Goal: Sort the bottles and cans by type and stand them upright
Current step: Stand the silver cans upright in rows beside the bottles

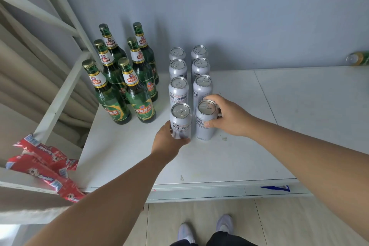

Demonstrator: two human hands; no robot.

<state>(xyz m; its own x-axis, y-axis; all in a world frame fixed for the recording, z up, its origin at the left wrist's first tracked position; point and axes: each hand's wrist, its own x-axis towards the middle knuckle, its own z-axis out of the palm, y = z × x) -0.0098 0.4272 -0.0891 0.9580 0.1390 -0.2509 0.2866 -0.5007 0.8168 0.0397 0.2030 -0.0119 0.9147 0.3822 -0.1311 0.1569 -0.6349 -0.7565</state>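
two hands are each gripping a silver beer can. left hand (169,143) is curling round the lower body of the front-left can (180,121); right hand (229,119) is wrapping thumb and fingers round the top of the front-right can (205,122). both are standing upright, just beside each other, on the white table (229,162), closing the near end of two columns of silver cans (178,89), eight in all. six green beer bottles (137,94) are standing clustered to their left. green can (358,58) is lying on its side far right by the wall. red snack packets (45,163) are sitting on a shelf at left.
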